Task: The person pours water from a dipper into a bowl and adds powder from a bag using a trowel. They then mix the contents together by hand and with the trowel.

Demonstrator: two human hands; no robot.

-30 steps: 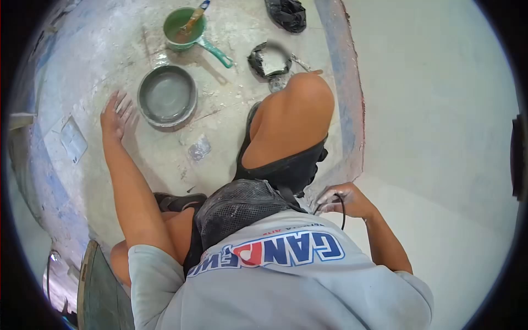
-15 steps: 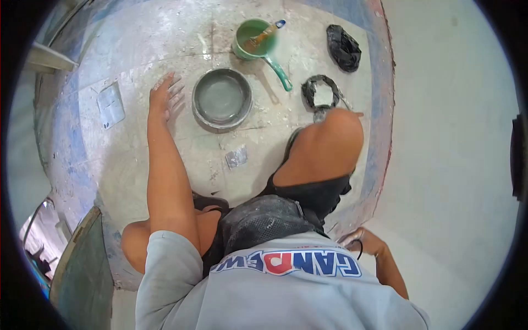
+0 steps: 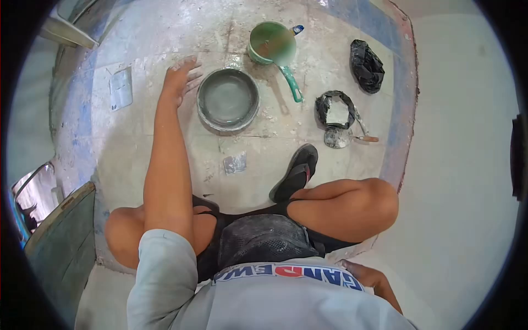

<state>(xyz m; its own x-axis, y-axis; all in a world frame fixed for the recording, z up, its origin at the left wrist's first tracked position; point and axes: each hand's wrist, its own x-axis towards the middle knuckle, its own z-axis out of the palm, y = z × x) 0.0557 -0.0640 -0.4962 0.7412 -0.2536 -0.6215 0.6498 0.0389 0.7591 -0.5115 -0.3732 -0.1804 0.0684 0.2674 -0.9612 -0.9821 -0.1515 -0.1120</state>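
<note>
My left hand (image 3: 182, 81) is open, stretched forward over the floor with its fingers apart and dusted white. Just right of it stands a round grey basin (image 3: 228, 100) with wet grey material inside; I see nothing in the hand. Down beside my right hip is my right hand (image 3: 360, 273), its fingers mostly hidden by the shirt edge, so its grip does not show. Beyond the basin sits a green dipper (image 3: 293, 85) with a blue-tipped brush (image 3: 297, 29) leaning in it, partly blurred.
Farther right lie a crumpled black plastic bag (image 3: 367, 66) and an opened black bag (image 3: 329, 104) with white contents. A trowel (image 3: 337, 138) with a wooden handle rests against it. Flat packets (image 3: 121, 89) lie on the dusty tiled floor. A pale wall (image 3: 462, 143) rises at right.
My right knee has swung outward to the right, uncovering my sandaled foot and the trowel. The view has shifted slightly. My left hand stays open beside the basin.
</note>
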